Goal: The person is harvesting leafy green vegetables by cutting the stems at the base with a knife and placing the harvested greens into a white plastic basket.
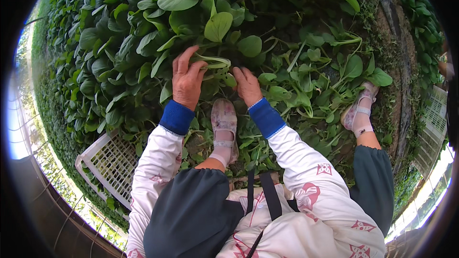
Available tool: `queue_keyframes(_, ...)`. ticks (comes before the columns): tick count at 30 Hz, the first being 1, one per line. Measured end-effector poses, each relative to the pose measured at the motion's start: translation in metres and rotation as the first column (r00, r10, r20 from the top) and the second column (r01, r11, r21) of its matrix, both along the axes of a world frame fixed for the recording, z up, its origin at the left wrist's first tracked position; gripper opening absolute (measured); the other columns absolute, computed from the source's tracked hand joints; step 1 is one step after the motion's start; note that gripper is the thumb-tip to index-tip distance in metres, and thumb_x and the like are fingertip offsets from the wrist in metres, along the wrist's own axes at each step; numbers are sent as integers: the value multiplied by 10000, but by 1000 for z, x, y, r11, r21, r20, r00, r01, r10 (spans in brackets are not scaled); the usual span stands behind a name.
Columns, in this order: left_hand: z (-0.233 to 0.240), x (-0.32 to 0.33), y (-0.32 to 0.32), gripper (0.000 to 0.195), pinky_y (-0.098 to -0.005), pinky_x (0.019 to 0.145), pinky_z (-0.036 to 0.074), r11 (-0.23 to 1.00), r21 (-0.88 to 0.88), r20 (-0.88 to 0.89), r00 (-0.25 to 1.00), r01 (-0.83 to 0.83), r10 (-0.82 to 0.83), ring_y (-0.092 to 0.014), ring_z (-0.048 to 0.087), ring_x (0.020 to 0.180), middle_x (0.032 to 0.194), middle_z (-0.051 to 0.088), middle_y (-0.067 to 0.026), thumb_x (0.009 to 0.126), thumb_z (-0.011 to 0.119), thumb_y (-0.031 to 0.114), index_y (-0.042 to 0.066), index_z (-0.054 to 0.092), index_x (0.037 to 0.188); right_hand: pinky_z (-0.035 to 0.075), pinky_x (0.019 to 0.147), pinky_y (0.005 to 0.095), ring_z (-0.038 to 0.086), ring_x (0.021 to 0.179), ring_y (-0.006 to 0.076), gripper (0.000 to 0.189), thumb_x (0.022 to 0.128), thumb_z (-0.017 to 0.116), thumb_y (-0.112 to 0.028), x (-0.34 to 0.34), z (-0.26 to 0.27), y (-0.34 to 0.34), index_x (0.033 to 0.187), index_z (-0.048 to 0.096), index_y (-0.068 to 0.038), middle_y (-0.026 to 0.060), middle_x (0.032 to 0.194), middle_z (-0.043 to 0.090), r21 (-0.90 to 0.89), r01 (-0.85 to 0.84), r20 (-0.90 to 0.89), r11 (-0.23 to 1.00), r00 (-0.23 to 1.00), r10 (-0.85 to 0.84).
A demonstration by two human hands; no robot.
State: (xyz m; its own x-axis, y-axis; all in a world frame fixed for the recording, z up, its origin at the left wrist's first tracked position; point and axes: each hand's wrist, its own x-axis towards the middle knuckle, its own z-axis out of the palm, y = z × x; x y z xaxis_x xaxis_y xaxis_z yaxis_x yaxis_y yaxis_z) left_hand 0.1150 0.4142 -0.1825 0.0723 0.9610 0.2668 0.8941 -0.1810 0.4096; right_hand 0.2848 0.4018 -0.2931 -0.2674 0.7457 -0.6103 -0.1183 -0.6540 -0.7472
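Observation:
Low over the bed, my left hand [187, 79] is curled around the stalk side of a leafy green plant [215, 62] with pale stems, its thumb and forefinger against the stems. A leaf with small holes hangs from this plant towards my right hand [247, 84]. The fingertips of my right hand point in at that leaf's edge, partly hidden, and whether they grip anything does not show. Upright leafy greens [177, 3] stand just beyond both hands. Loose leaves and stems [301, 89] lie on the soil to the right.
A white plastic crate [114, 165] stands at the lower left among dense greens [104, 68]. Another pale crate [432, 125] is at the far right, past a dark strip [396, 25] along the bed's edge. My shoes [224, 122] rest among the scattered leaves.

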Motion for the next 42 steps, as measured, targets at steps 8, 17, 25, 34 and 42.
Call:
queue_keyframes(8,37,49,-32,524,-384,940,380,990,124,-177,983,66,-43,-289,474,1141,1350,433,-142,649,700,-7,91,591,1153,269,410,179,398,478,13,292,848,721,-233,33,88,9,1050,625,-45,-62,664,517,-125,316,-253,940,906,-339)
queue_keyframes(17,20,17,10,427,-392,759,501,975,-111,-68,977,192,-200,-284,602,861,1097,595,-81,651,688,72,75,568,1060,427,543,244,531,582,97,279,922,613,-251,4,83,-2,1046,603,-1,21,649,558,-5,104,-161,995,981,-104)
queue_keyframes(25,-2,-18,48,344,-402,754,511,959,-280,-129,988,48,-87,-306,595,934,1272,498,-22,667,662,75,55,568,997,476,632,473,583,685,428,279,939,489,-239,-39,-8,17,1009,581,15,224,695,583,408,-259,671,875,735,-95)
queue_keyframes(34,-15,-39,33,378,-352,834,485,961,-276,130,990,-12,50,-319,586,980,1165,553,-77,676,644,62,17,578,1046,464,731,503,574,838,447,250,884,522,-216,-67,-19,13,936,584,20,261,892,597,408,-338,697,848,716,-50)
queue_keyframes(42,-2,-25,31,301,-297,830,483,987,-160,334,941,-7,61,-265,623,939,1084,608,-102,701,629,-10,-4,623,1002,473,719,403,603,807,349,354,917,549,-363,-48,-58,25,965,609,-17,184,886,637,430,-215,483,877,875,-22)
